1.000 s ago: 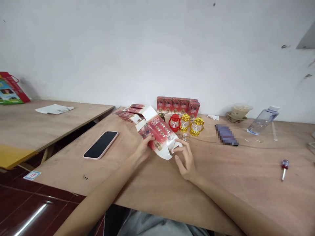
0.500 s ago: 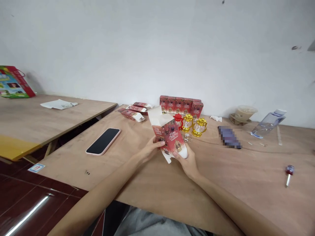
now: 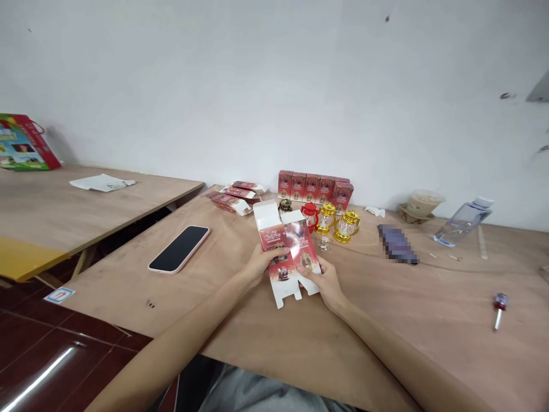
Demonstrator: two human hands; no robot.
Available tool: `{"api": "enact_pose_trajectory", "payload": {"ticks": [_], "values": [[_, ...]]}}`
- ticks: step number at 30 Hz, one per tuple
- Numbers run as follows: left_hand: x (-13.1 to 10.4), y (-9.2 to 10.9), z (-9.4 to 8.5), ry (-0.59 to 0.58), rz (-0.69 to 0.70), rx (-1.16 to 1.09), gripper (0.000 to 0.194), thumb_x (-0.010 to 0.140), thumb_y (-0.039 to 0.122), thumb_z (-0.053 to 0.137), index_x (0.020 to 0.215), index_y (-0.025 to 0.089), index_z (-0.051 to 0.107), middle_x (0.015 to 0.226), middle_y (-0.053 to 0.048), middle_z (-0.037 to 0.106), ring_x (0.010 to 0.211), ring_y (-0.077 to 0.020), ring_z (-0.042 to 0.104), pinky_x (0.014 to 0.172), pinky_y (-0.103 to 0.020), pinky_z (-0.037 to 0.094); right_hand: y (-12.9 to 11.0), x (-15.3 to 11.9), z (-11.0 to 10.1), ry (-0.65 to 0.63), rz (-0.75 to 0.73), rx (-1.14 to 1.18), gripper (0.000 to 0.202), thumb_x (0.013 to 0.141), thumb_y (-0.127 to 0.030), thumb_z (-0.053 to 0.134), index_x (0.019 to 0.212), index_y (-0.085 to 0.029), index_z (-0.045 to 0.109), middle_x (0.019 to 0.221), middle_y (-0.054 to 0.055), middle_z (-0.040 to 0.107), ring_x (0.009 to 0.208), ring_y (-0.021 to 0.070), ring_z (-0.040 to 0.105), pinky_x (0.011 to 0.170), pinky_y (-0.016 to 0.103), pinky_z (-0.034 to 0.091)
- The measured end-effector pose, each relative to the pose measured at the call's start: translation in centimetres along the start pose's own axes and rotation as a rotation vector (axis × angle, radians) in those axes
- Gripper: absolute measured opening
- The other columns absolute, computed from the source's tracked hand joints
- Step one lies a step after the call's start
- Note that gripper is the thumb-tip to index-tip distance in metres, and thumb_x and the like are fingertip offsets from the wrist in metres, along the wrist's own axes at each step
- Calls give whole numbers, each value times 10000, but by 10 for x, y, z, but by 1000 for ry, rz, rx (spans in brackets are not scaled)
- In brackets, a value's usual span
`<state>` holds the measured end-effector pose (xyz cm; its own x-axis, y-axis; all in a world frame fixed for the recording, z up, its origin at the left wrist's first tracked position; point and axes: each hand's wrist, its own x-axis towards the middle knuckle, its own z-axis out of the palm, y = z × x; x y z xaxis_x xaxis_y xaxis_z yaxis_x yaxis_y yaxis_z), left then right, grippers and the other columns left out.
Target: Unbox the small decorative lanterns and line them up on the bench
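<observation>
A red Christmas-print cardboard box (image 3: 294, 247) is held above the table between my two hands, its white end flaps sticking out at top and bottom. My left hand (image 3: 262, 264) grips its left side, thumb across the printed panel. On the lower right edge, my right hand (image 3: 325, 281) has its thumb on the front and its fingers partly hidden behind. Just beyond the box stand small lanterns: a black one (image 3: 285, 206), a red one (image 3: 309, 216) and two gold ones (image 3: 346, 227). A small metallic-looking piece (image 3: 325, 245) lies in front of them.
Closed red boxes (image 3: 313, 187) stand in a row by the wall. Several opened boxes (image 3: 231, 201) lie left of them. A phone (image 3: 179, 249) rests on the left; a blurred dark item (image 3: 397, 244), bottle (image 3: 463, 222), cup (image 3: 424, 202) and screwdriver (image 3: 499, 311) are on the right.
The box has been turned and spread flatter, so two printed panels now face me and the lower flaps hang down. The black lantern has come into view behind it.
</observation>
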<state>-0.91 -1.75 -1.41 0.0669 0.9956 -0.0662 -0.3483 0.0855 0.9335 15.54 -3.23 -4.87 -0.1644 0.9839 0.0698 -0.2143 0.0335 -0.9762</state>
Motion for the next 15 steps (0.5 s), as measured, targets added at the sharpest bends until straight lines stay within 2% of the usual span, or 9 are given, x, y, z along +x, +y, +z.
{"api": "enact_pose_trajectory", "payload": {"ticks": [3,6,8,10,13,15], "values": [[2,-1,0,12,-18,-1,453,500,288,839,873,123,641,857,-87,711,717,-192,665,693,-312,546,1,1,-2,-6,-50,-23,493,596,-477,774,949,-179,604,901,52,703,755,210,641,660,318,521],[5,-1,-3,72,-18,-13,467,592,357,792,960,150,594,910,-76,695,725,-168,659,668,-296,546,2,2,-5,-14,-177,-88,447,761,-512,626,1089,-215,563,1092,56,657,957,217,617,784,319,508],[7,0,-4,100,-18,-22,457,635,367,762,997,170,565,928,-63,686,739,-157,658,657,-284,544,2,1,-7,-53,-270,-149,476,837,-518,524,1232,-252,503,1263,58,568,1153,225,529,916,351,464],[8,1,-5,79,-26,-35,417,660,384,734,974,157,579,897,-68,687,742,-162,660,659,-279,543,0,-2,-8,-97,-358,-252,493,879,-515,453,1313,-282,454,1382,52,462,1293,220,401,1033,387,374],[6,2,-4,-12,-55,-34,399,656,419,725,904,122,628,839,-88,700,735,-178,664,695,-287,545,-1,-7,-6,-133,-427,-448,426,895,-503,429,1251,-298,542,1446,45,368,1372,221,270,1094,426,287],[5,1,-3,-52,-84,-4,400,611,404,766,856,110,648,797,-94,708,695,-187,663,685,-300,546,-1,-9,-4,-147,-415,-512,375,885,-481,466,1174,-288,605,1415,57,398,1346,230,314,1074,430,313]]}}
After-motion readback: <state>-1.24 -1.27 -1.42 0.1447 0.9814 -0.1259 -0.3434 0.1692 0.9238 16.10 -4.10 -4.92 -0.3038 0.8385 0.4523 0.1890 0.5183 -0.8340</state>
